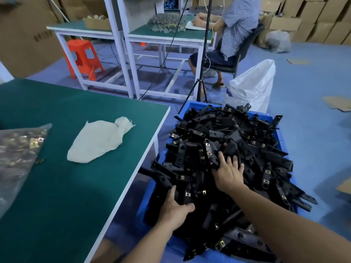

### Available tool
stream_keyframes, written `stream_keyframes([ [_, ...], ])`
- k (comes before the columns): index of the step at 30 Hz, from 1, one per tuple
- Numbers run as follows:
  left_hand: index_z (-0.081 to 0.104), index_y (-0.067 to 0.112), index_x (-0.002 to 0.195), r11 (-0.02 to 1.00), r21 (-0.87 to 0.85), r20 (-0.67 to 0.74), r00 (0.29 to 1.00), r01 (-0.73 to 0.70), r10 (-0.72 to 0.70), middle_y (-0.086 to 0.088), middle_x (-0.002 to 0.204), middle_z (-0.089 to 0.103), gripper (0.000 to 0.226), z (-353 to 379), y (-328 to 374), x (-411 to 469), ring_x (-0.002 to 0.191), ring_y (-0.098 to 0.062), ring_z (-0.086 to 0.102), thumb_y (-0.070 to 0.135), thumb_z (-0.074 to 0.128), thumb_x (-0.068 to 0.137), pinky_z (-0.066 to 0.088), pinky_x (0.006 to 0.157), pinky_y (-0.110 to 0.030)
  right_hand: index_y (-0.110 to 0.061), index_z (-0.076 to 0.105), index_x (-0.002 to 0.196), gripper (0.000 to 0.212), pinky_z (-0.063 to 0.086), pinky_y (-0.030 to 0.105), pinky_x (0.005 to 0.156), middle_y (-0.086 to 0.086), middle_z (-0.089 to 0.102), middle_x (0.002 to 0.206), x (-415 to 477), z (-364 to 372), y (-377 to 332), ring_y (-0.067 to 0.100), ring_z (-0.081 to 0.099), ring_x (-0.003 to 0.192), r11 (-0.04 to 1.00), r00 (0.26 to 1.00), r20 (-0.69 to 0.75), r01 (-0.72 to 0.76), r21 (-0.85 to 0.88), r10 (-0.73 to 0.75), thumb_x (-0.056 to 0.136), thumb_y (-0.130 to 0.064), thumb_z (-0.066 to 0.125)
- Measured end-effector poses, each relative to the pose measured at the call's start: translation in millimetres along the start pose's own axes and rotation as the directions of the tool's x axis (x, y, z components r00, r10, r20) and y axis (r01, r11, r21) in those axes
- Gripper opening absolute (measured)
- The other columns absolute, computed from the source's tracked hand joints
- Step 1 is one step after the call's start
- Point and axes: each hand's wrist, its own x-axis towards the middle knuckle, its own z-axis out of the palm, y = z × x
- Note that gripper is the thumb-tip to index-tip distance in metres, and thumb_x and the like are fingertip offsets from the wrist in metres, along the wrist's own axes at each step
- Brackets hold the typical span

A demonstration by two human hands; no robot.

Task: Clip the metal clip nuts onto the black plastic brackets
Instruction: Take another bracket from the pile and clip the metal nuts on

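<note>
A blue crate (283,130) on the floor is heaped with black plastic brackets (233,133), many carrying small metal clip nuts. My left hand (175,209) lies on the near left of the heap, fingers and thumb curled around a black bracket (187,194) that has a clip nut on it. My right hand (228,172) rests flat on the middle of the heap with straight, spread fingers. A clear bag of loose metal clip nuts (20,149) lies at the left edge of the green table (76,186).
A white cloth (100,141) lies on the green table. Behind the crate stand a black tripod (201,88) and a white sack (252,88). A seated person (235,29) works at another bench. An orange stool (83,57) and cardboard boxes (313,18) are further back.
</note>
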Motion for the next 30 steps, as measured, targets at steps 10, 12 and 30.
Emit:
stream_keyframes([
  [10,0.034,0.035,0.156,0.99,0.138,-0.051,0.999,0.001,0.007,-0.004,0.148,0.054,0.077,-56,22,-49,0.128,-0.026,0.056,0.026,0.069,0.088,0.049,0.104,-0.036,-0.021,0.004,0.164,0.09,0.012,0.045,0.127,0.008,0.014,0.171,-78,-18,-27,0.028,0.009,0.157,0.968,0.989,-0.141,0.077,0.24,-0.043,0.092,-0.017,0.057],
  [12,0.035,0.038,0.155,0.987,0.15,-0.012,0.998,-0.051,0.054,-0.004,0.143,0.058,0.077,-62,41,-62,0.123,-0.031,0.061,0.026,0.068,0.087,0.051,0.09,-0.034,-0.023,0.005,0.164,0.091,0.011,0.043,0.128,0.004,0.013,0.171,-106,-24,-50,0.023,0.006,0.157,0.936,0.981,-0.175,0.132,0.325,-0.078,0.089,-0.009,0.055],
  [30,0.075,0.029,0.118,0.843,0.124,-0.733,0.525,-0.523,0.433,0.009,0.07,0.075,0.047,-280,58,-236,0.062,-0.008,0.069,-0.004,0.063,0.087,0.054,0.06,-0.025,-0.031,0.055,0.136,0.055,0.039,0.018,0.085,-0.003,0.07,0.127,-271,-101,-348,0.017,0.063,0.114,0.391,0.616,-0.381,0.759,0.52,-0.689,0.086,-0.009,0.057],
])
